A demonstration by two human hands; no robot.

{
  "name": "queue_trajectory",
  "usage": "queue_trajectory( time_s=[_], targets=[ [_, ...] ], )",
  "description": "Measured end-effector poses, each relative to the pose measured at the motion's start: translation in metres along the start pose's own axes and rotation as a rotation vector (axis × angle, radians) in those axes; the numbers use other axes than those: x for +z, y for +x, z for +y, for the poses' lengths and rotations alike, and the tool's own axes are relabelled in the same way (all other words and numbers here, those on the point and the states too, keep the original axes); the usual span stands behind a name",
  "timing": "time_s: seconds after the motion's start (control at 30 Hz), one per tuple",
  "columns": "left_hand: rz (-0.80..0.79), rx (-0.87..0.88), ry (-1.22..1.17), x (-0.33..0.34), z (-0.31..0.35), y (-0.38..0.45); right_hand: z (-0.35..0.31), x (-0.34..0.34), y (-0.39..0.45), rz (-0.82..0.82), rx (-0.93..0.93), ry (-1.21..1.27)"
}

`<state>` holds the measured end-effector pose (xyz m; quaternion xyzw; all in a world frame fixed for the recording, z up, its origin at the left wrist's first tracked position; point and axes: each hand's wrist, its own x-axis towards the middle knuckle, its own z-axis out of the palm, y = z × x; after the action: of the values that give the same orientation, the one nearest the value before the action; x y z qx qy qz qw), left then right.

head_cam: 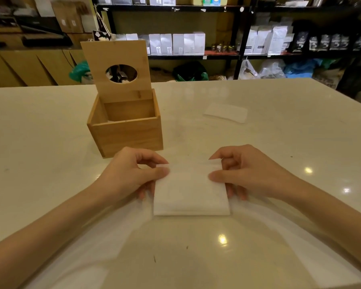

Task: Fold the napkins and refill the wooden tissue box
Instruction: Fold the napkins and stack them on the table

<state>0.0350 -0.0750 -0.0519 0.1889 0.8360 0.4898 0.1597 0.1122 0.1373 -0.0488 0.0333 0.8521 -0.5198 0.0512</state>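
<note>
A white napkin (191, 195), folded into a rectangle, lies on the pale table in front of me. My left hand (131, 174) pinches its left edge between thumb and fingers. My right hand (246, 172) pinches its right edge the same way. Just beyond my left hand stands the wooden tissue box (126, 133). Its hinged lid (116, 69), which has an oval hole, stands upright. Something white shows low inside the box. A second folded napkin (225, 112) lies further back to the right.
The white table (50, 142) stretches wide on both sides. Behind it stand black shelves (238, 55) with white boxes and bags, and wooden cabinets (29, 65) at the left. Plastic bags sit on the floor.
</note>
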Motion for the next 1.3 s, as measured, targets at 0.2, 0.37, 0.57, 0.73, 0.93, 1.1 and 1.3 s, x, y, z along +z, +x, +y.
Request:
queue_trajectory(
  time_s=[0.2, 0.37, 0.57, 0.73, 0.93, 1.1, 1.3],
  targets=[
    [0.028, 0.118, 0.253, 0.0, -0.004, 0.001, 0.005, 0.002, 0.001, 0.095, -0.068, -0.259],
    [0.115, 0.326, 0.497, 0.002, -0.007, -0.001, 0.005, 0.004, -0.002, 0.189, -0.169, -0.505],
    [0.093, 0.453, 0.72, 0.008, -0.013, -0.004, 0.002, 0.0, -0.004, 0.109, -0.213, -0.725],
    [0.068, 0.462, 0.765, 0.008, 0.011, 0.005, 0.001, -0.013, 0.001, 0.035, -0.253, -0.713],
    [-0.244, 0.415, 0.753, -0.007, 0.078, 0.047, -0.012, -0.065, 0.016, 0.114, -0.247, -0.58],
    [-0.426, 0.409, 0.612, -0.004, 0.133, 0.106, -0.027, -0.115, 0.036, 0.257, -0.242, -0.529],
    [-0.308, 0.449, 0.782, 0.032, 0.135, 0.186, 0.012, -0.138, 0.083, 0.403, -0.194, -0.546]
  ],
)
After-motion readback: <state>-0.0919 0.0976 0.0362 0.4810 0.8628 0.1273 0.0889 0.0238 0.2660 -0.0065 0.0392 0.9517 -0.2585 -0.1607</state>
